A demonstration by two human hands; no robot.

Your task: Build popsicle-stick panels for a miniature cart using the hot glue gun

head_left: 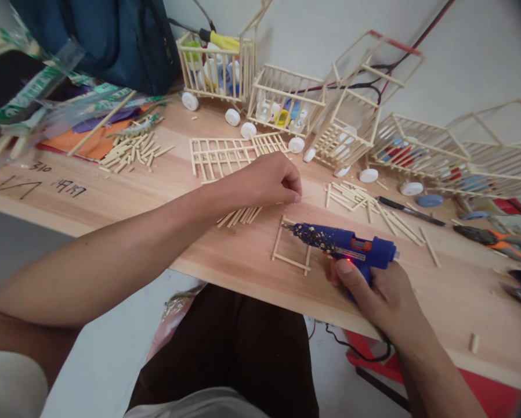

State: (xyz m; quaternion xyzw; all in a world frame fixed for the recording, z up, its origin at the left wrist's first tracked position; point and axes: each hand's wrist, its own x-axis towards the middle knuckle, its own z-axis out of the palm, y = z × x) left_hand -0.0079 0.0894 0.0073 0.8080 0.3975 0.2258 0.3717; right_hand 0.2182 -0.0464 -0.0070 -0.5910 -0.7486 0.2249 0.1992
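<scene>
My right hand [380, 290] is wrapped round the handle of a blue hot glue gun [343, 241] with a red light lit on it. Its nozzle points left, over a small square frame of wooden sticks [289, 262] lying flat on the table. Just above that frame, my left hand [271, 180] is closed in a pinch; whatever is between the fingertips is too small to make out. Beneath the left wrist lie several loose sticks [243, 217], partly hidden. Behind that hand rest flat stick grids [223, 154], their near part covered by the arm.
Several stick-built carts with white wheels, such as one cart [217, 69], line the wall. More sticks [360, 200], a black pen [411, 211] and orange-handled pliers [495, 239] lie to the right. Short stick pieces [134, 148] and a dark blue bag [99, 40] are at the left.
</scene>
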